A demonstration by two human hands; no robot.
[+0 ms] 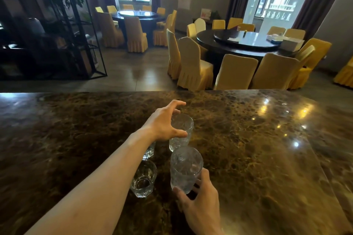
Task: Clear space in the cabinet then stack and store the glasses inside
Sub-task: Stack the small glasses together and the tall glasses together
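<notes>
Dining room seen beyond the far edge: round dark dining tables [246,44] ringed by yellow-covered chairs [193,66], a black metal shelving frame [57,25] at left, bright windows behind.

Brown marbled table [257,149], glossy, light glare toward its right edge. Four clear glasses are grouped near the middle, somewhat toward the near edge.

Left hand [164,126] is extended over the group, fingers spread and curved above the rim of a tall patterned glass [180,133]; thumb is laid against its near side, fingertips arched past the far rim. Whether the glass is actually gripped cannot be told.

Right hand [200,206] is curled round the lower part of a second tall patterned glass [186,170], thumb on the left side, fingers behind; the glass is tilted slightly. Whether its base rests on the table cannot be told. It sits just nearer than the first tall glass.

A short faceted tumbler [143,179] stands upright left of the held glass, beside the left forearm.

Another short tumbler [150,151] is largely hidden beneath the left wrist.
</notes>
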